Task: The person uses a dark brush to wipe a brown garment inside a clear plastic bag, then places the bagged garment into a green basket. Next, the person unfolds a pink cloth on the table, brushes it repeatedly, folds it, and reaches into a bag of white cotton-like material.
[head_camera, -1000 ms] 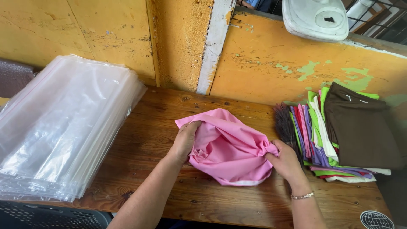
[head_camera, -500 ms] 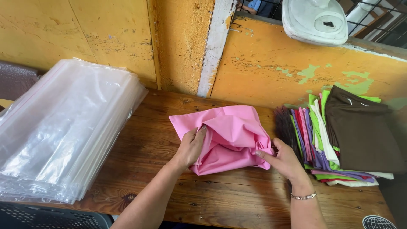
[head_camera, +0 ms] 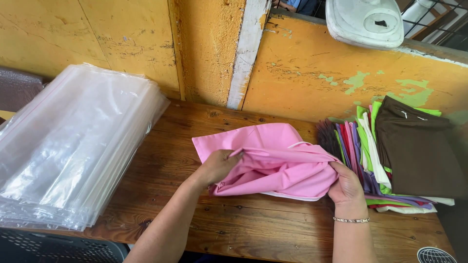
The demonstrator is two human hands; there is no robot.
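Both hands grip the pink cloth (head_camera: 273,163): the left hand (head_camera: 219,165) pinches a fold at its left side, fingers curled tight into the fabric, and the right hand (head_camera: 347,184), a thin bracelet (head_camera: 352,220) on its wrist, clasps the bunched right edge. The cloth lies rumpled in the middle of the wooden table (head_camera: 273,234). Just beside the right hand sits a stack of folded fabrics (head_camera: 390,160) in many colours, a dark brown piece on top. Well apart to the left rests a thick pile of clear plastic bags (head_camera: 73,146), against the peeling yellow wall (head_camera: 312,73).
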